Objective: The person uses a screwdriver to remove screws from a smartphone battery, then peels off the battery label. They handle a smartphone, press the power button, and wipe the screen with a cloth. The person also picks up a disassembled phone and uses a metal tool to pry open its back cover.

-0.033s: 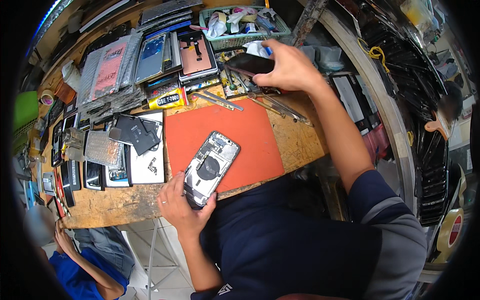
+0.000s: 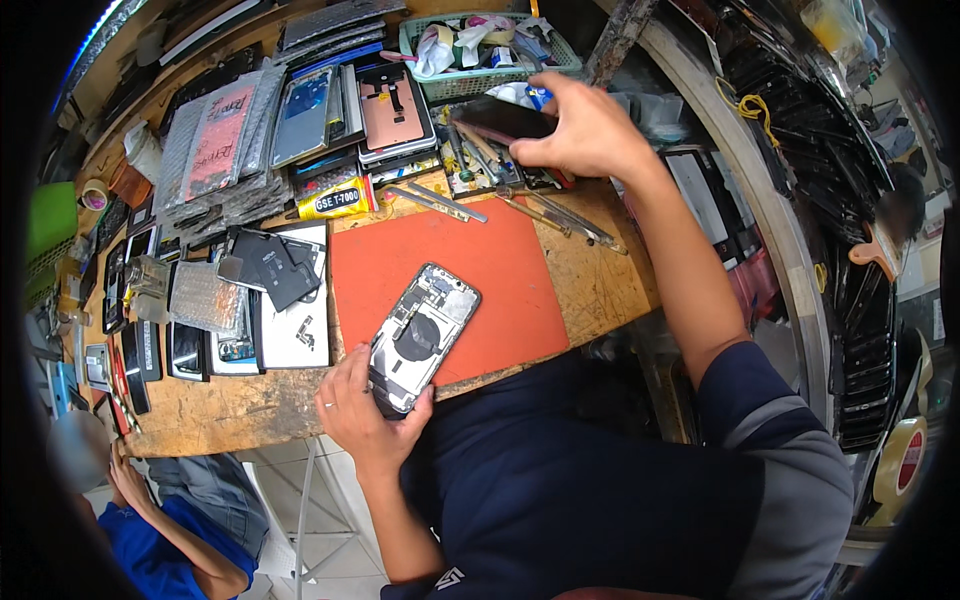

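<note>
An opened smartphone lies at a slant on the orange-red mat, its inner boards and a round black coil showing. My left hand grips its lower end, thumb on one side and fingers on the other. Over the far side of the bench, my right hand holds a dark, flat phone-shaped piece between thumb and fingers. Part of that piece is hidden by the hand. Beneath it are several small tools, with a blue-and-white object near my fingers.
A yellow glue tube and metal tweezers lie behind the mat. Thin tools rest at its right. Bubble-wrapped panels are stacked at left, near a black battery. A green basket stands behind. Another person sits at lower left.
My right hand has shifted slightly to the right with the dark flat piece, uncovering more of the tools below. My left hand and the opened smartphone stay almost in place.
</note>
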`<state>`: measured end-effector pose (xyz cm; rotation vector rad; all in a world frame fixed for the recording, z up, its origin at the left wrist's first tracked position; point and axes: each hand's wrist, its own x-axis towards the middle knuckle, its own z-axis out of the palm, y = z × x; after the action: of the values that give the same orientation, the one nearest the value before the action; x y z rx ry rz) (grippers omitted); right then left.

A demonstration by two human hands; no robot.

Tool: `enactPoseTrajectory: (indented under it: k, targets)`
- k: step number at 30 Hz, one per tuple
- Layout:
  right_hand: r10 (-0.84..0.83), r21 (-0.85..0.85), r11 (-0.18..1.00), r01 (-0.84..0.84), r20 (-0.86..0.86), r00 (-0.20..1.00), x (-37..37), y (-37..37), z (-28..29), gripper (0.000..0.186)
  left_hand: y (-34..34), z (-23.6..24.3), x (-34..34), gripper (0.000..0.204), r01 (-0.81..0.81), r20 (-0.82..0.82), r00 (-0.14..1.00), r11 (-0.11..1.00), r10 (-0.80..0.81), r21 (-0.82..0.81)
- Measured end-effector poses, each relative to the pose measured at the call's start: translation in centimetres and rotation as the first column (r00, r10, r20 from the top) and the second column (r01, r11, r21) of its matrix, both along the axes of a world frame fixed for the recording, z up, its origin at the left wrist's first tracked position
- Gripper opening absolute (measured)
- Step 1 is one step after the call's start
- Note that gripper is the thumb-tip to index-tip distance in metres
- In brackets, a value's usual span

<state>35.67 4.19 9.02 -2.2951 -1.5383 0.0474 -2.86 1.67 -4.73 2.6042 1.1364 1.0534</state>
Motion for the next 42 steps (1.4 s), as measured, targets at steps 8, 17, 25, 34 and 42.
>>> enactPoseTrajectory:
  k: [8, 17, 25, 34, 42]
  targets:
    - [-0.187, 0.254, 0.958, 0.135, 0.196, 0.962, 3.3, 11.1, -1.8, 0.074, 0.4, 0.5, 0.6, 0.079, 0.043, -0.012, 0.999, 0.999, -0.043, 0.017]
    - [0.002, 0.45, 0.876, -0.173, 0.354, 0.935, 2.0, 9.8, -4.7, 0.054, 0.2, 1.2, -0.1, 0.079, 0.066, 0.004, 0.998, 0.993, -0.066, -0.098]
    - [0.187, 0.006, 0.982, -0.188, 0.082, 0.979, -3.9, 4.5, -7.9, 0.031, 0.4, 1.2, 0.2, 0.078, 0.084, -0.025, 0.996, 0.994, -0.085, -0.065]
    - [0.204, 0.558, 0.829, -0.043, -0.23, 0.951, -0.3, 4.7, -7.0, 0.014, 0.3, 0.9, 0.5, 0.077, 0.054, -0.021, 0.998, 0.997, -0.055, -0.059]
    - [0.18, 0.583, 0.812, 0.019, -0.281, 0.943, 1.9, 6.4, -7.2, 0.023, 0.2, 1.0, 0.4, 0.077, 0.045, -0.036, 0.998, 0.996, -0.048, -0.07]
